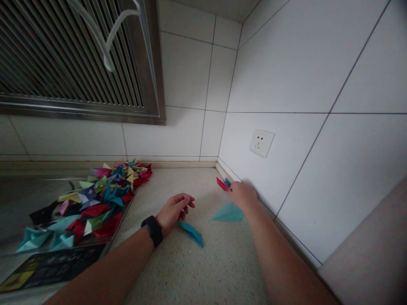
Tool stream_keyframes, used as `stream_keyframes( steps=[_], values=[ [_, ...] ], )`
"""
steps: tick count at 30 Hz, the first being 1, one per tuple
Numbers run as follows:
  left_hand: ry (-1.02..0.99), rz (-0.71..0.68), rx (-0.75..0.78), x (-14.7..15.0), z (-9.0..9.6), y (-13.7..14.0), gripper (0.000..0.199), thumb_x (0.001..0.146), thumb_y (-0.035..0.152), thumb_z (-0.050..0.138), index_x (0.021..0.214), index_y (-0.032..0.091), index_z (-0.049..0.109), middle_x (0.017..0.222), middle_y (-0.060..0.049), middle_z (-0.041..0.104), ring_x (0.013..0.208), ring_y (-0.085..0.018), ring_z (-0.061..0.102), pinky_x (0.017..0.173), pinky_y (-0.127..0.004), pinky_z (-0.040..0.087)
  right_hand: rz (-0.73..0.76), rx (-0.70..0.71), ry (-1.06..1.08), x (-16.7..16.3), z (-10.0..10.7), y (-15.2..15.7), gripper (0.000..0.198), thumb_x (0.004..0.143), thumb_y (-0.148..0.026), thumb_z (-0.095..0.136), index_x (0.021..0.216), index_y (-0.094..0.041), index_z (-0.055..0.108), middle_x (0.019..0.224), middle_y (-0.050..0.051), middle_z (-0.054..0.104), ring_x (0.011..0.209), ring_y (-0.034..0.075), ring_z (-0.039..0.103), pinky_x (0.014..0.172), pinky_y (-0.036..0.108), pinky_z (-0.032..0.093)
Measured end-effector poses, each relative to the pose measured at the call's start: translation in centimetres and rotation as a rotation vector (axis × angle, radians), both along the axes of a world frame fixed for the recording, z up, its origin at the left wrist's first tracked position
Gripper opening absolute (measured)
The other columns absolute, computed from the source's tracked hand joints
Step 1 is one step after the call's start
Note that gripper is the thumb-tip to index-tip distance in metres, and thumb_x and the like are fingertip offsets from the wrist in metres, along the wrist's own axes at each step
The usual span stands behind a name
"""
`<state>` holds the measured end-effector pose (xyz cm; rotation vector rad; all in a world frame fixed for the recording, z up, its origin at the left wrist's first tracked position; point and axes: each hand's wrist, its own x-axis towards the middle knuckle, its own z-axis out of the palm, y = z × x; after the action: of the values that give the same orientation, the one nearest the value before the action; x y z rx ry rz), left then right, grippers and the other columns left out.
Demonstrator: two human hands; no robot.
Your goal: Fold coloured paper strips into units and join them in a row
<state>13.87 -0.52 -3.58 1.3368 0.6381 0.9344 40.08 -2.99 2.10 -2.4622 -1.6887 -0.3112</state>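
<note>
My right hand (pixel 244 195) reaches toward the back corner, its fingers closed at a red folded paper (pixel 221 184) and a small blue folded paper (pixel 227 182). Its fingertips are partly hidden, so which of the two it pinches is unclear. Below that hand a light teal paper (pixel 228 212) lies flat on the counter, partly covered by the forearm. My left hand (pixel 176 209), with a black watch on the wrist, hovers over the counter with loosely bent fingers apart and nothing in them. Just beneath it lies a narrow blue folded paper (pixel 191 234).
Many colourful origami pieces (pixel 95 203) are heaped at the left on a glossy dark surface (pixel 15 190). A metal slatted panel (pixel 79 55) with a white hook hangs above. White tiled walls meet behind the counter (pixel 190 279), with a socket (pixel 262 143) at right.
</note>
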Motion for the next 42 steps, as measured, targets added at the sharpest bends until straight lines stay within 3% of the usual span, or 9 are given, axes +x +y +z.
stream_keyframes(
  steps=[15,42],
  values=[
    [0.062,-0.068,0.033,0.1,0.4,-0.3,0.033,0.083,0.047,0.056,0.092,0.015,0.061,0.074,-0.004,0.061,0.053,-0.009,0.044,0.045,-0.019,0.031,-0.056,-0.091,-0.038,0.6,-0.6,1.5,0.031,0.085,-0.030,0.049,0.103,-0.015,0.068,0.101,0.019,0.069,0.095,0.030,0.065,0.078,0.039,0.048],
    [0.100,-0.080,0.039,0.1,0.4,-0.3,0.034,0.084,0.048,0.055,0.092,0.016,0.062,0.072,-0.003,0.062,0.053,-0.009,0.046,0.046,-0.019,0.031,-0.069,-0.091,-0.015,0.4,-0.4,1.5,0.030,0.085,-0.028,0.049,0.103,-0.014,0.069,0.100,0.019,0.069,0.096,0.029,0.065,0.078,0.037,0.047]
  ],
)
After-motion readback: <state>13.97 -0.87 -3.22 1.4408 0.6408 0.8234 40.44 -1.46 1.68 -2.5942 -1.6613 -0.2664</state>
